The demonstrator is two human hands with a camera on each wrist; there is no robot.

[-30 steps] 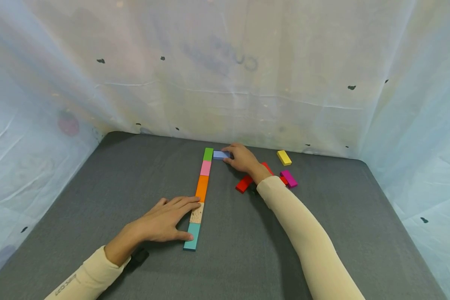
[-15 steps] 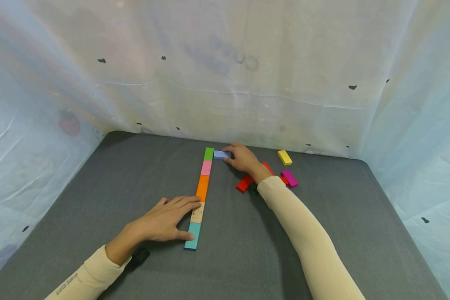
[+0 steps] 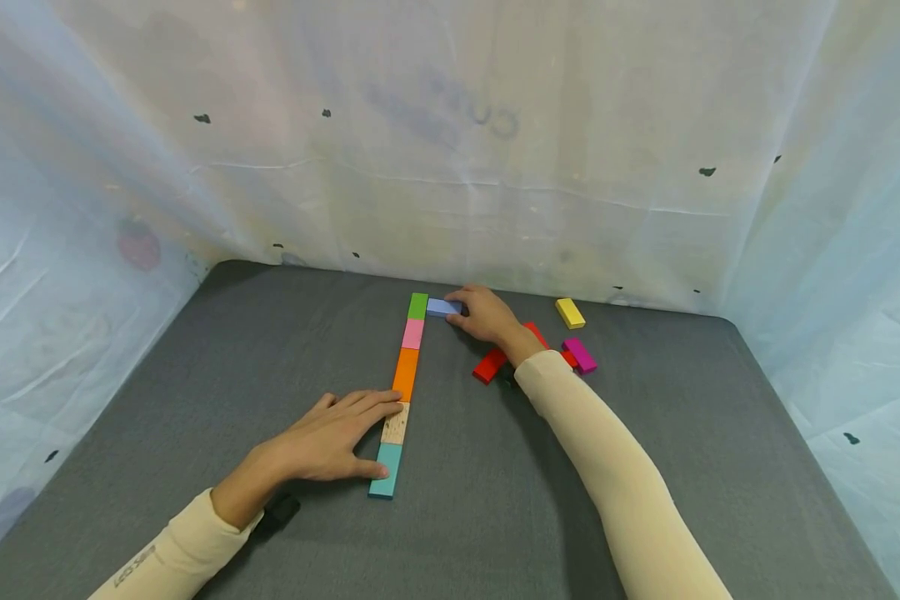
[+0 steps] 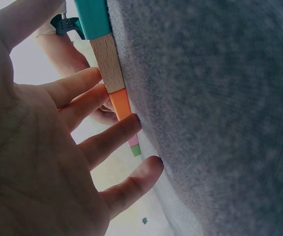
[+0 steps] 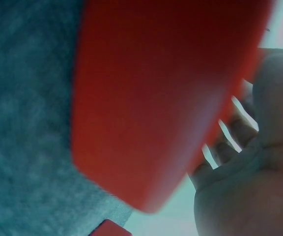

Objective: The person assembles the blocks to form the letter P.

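A straight row of flat blocks runs away from me: teal [image 3: 385,479], plain wood [image 3: 394,427], orange [image 3: 405,371], pink [image 3: 412,334] and green [image 3: 417,306]. My left hand [image 3: 318,443] rests along its left side with straight, spread fingers. Its thumb lies at the teal block and its fingertips at the wood and orange blocks. At the far end, my right hand [image 3: 487,318] pinches a light blue block [image 3: 438,307] between thumb and finger. That block lies crosswise against or very close to the green block's right side.
Red blocks [image 3: 489,367] lie partly hidden beneath my right wrist; one looms large and blurred in the right wrist view. A magenta block [image 3: 580,356] and a yellow block [image 3: 570,313] lie farther right. Pale sheeting [image 3: 450,167] hangs behind the grey table [image 3: 307,325].
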